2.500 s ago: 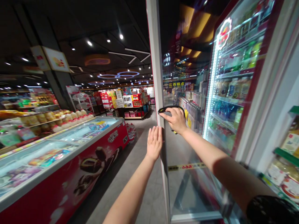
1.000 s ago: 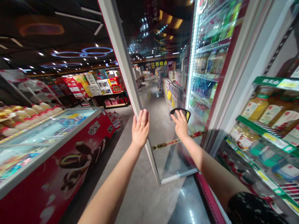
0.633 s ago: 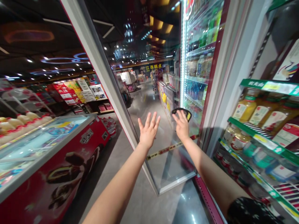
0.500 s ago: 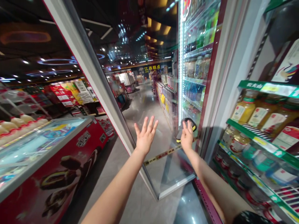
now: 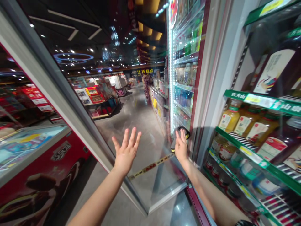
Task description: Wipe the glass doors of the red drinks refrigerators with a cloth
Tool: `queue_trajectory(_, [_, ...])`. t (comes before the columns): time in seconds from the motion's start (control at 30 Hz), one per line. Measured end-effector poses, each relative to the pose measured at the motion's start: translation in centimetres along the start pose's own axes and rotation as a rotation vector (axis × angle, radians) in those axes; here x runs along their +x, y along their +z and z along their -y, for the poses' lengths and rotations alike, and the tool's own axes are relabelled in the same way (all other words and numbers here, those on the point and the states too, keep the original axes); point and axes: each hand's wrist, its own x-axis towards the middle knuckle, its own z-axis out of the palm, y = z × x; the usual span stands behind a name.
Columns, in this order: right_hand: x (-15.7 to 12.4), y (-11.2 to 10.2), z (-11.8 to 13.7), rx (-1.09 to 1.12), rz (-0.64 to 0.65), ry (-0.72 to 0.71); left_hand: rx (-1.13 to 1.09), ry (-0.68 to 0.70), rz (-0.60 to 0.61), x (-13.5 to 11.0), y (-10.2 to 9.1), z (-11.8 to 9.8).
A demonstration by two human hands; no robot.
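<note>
A glass door point(image 5: 162, 183) with a pale metal frame stands swung out on the right side of the aisle. My left hand point(image 5: 127, 153) is open in front of its pane, fingers spread and palm away from me; whether it touches the glass I cannot tell. My right hand point(image 5: 181, 147) is at a grey-and-black pad point(image 5: 173, 145) with a yellow edge, low on the pane near the hinge side. Its fingers are close together and seem closed on the pad, partly hiding it. A printed strip point(image 5: 150, 167) crosses the glass just below both hands.
Green-edged shelves point(image 5: 251, 141) of bottled drinks rise close on the right. A red chest freezer point(image 5: 68, 166) stands at the left. Through the glass show a lit drinks cooler point(image 5: 185, 69), stacked goods point(image 5: 156, 97) and a grey floor point(image 5: 127, 116) running back.
The view has turned a little to the right, so freezer, door and shelves sit further left. Both hands appear slightly lower and further left in the picture, with their finger poses much the same.
</note>
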Motion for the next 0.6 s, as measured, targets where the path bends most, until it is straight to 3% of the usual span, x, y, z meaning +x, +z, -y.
queue_trajectory(0.1, [1.9, -0.4, -0.3, 0.031, 0.107, -0.107, 0.044, 0.002, 0.079, 0.1, 0.1, 0.3])
queue_trajectory(0.23, [5.5, -1.6, -3.0, 0.009, 0.109, -0.101, 0.099, -0.014, 0.136, 0.2, 0.0, 0.4])
queue_trajectory(0.37, [2.9, -1.9, -5.5, -0.007, 0.042, 0.097, 0.109, -0.007, 0.124, 0.2, -0.1, 0.5])
queue_trajectory(0.47, [1.2, -1.6, -6.1, 0.022, 0.014, 0.193, 0.108, -0.005, 0.126, 0.2, 0.0, 0.6])
queue_trajectory(0.6, [6.0, -2.0, -5.9, 0.046, -0.036, 0.118, 0.115, -0.022, 0.160, 0.2, -0.1, 0.4])
